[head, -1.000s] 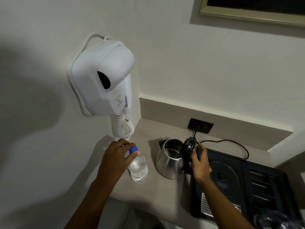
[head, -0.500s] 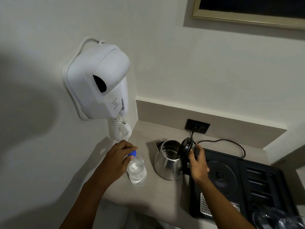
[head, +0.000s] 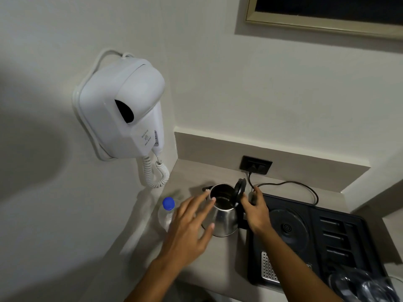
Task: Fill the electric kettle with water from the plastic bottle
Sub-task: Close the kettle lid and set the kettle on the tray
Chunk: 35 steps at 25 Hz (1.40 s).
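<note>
Beside the capped bottle (head: pixel 168 211), the left hand (head: pixel 189 229) hovers (fingers spread).

Dim indoor light, soft shadows, wide-angle bend at the edges.

A large soft shadow darkens the wall (head: pixel 32 149) at left, and another falls on the surface (head: pixel 139 232) beside the plastic bottle (head: pixel 166 211). The electric kettle (head: pixel 222 216) carries faint highlights on its steel side. The left hand (head: pixel 187 227) looks slightly motion-blurred at the fingertips. Straight lines curve near the borders, and the clear plastic at the lower right corner smears into haze.
</note>
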Tool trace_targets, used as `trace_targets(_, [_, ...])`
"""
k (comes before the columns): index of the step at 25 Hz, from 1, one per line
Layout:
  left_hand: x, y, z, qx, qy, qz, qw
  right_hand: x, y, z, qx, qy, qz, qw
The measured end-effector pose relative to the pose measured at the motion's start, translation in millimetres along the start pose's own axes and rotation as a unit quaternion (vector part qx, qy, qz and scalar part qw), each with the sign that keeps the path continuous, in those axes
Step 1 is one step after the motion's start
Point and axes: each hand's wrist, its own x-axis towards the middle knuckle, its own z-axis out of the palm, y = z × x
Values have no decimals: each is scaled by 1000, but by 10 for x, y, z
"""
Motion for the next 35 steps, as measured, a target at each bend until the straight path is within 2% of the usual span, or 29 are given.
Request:
trace_targets(2, [36,39,273,19,-45,-4,999,9,-114,2,-29,1,-3,1000])
trace_targets(6, [235,35,583,41,-86,-38,995,35,-275,94,-119,14,26,993])
trace_targets(9, [222,-24,766,8,-118,-81,990,20,-331,190,-196,32,51,979])
trace_targets(12, [157,-108,908,-26,-144,-99,984,14,-338,211,-214,43,66,974])
trace_targets(16, [192,-193,938,-52,-99,-90,990,18,-279,211,-223,55,30,973])
trace_targets(21, [317,-277,921,-63,-23,-100,993,-40,98,-124,-98,-37,-56,993])
trace_targets(26, [526,-318,898,-91,-11,-163,982,-42,206,-280,-136,-65,-108,983])
trace_targets(31, [614,-257,799,-113,-18,-154,981,-37,151,-382,-120,-68,-105,985])
trace_targets(35, [769,10,736,-133,3,-114,984,-98,29,-756,-72,-49,-119,989])
